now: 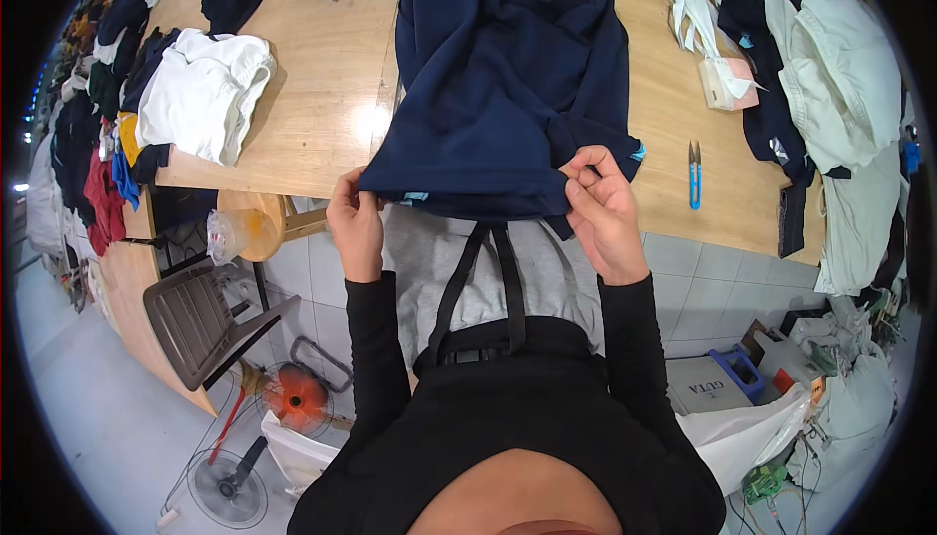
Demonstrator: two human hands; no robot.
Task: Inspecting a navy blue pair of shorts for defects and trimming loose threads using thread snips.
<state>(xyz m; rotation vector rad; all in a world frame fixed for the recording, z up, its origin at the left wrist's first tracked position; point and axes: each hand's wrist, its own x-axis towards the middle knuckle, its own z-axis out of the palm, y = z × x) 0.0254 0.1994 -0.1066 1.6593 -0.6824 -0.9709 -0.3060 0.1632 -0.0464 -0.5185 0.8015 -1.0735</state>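
Note:
A navy blue garment (498, 96) of smooth cloth lies spread on the wooden table, its hemmed edge hanging over the side nearest me. My left hand (356, 225) pinches the left corner of that hem between thumb and fingers. At the right end of the same edge, my right hand (602, 211) grips the cloth with thumb and forefinger. The hem runs fairly straight between the two hands. Small light blue bits show at the hem near my left hand and at the garment's right side.
Blue-handled thread snips (694, 176) lie on the table (673, 135) at right, near a small pink and white box (729, 83) with white strips. White folded cloth (205, 91) is at left, pale garments (839, 76) at far right. A stool (268, 227), brown chair (195, 315) and fan (295, 398) stand lower left.

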